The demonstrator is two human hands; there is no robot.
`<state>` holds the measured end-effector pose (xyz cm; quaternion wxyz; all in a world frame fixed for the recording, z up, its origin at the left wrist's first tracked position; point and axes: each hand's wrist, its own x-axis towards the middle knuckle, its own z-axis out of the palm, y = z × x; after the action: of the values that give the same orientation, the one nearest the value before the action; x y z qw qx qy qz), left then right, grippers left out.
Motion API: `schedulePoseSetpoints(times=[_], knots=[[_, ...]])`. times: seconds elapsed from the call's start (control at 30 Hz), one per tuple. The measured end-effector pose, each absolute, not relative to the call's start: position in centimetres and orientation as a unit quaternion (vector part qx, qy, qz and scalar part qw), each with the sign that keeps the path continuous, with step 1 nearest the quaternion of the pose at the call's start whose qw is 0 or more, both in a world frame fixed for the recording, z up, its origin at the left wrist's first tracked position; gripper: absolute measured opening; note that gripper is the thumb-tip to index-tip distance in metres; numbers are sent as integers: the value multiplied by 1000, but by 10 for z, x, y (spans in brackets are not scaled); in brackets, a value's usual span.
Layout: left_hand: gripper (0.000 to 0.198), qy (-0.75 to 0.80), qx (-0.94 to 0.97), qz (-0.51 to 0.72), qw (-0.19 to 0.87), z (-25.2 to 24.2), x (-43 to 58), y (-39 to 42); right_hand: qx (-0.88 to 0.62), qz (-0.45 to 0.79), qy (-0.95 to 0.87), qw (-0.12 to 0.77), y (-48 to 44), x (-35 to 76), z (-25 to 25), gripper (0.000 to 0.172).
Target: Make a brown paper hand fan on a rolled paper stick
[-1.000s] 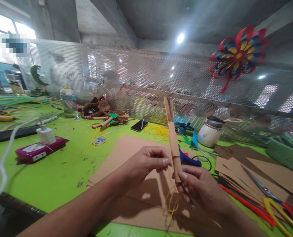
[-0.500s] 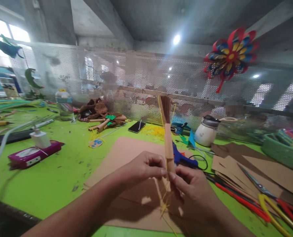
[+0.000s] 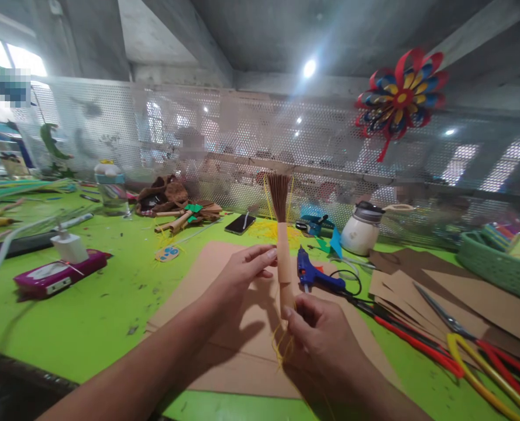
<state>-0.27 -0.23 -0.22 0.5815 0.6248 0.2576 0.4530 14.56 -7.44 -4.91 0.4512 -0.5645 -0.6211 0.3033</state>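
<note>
A small paper broom (image 3: 285,251) stands nearly upright in front of me, with a pleated brown top, a rolled tan paper handle and yellow strands along its sides. My right hand (image 3: 319,327) pinches the lower end of the handle between thumb and fingers. Beside the handle's middle is my left hand (image 3: 246,272), its fingers apart and its fingertips close to the paper; whether they touch it I cannot tell. Loose yellow strands (image 3: 281,351) dangle below the handle. Under both hands lie large sheets of tan paper (image 3: 224,356).
A blue glue gun (image 3: 314,273) lies just right of the broom. Scissors (image 3: 457,333) rest on brown paper pieces at right, near a white jug (image 3: 361,229) and green basket (image 3: 496,263). Leftward are a purple power strip (image 3: 62,272), a phone (image 3: 240,223) and a jar (image 3: 110,190).
My left hand has let go of the handle's lower part and moved up and slightly left, its fingers opening. The broom has shifted a little left and turned, still in my right hand.
</note>
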Motion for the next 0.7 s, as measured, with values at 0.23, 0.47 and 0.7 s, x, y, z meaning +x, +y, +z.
schedulePoseSetpoints(times=[0.23, 0.47, 0.7], knots=[[18, 246, 561, 459, 643, -7, 3, -6, -593, 232, -642, 427, -79, 139, -49, 28], [24, 254, 582, 438, 637, -7, 2, -9, -593, 197, -651, 431, -79, 138, -50, 28], [17, 255, 593, 423, 636, -6, -1, -7, -585, 239, -636, 442, -78, 136, -53, 25]])
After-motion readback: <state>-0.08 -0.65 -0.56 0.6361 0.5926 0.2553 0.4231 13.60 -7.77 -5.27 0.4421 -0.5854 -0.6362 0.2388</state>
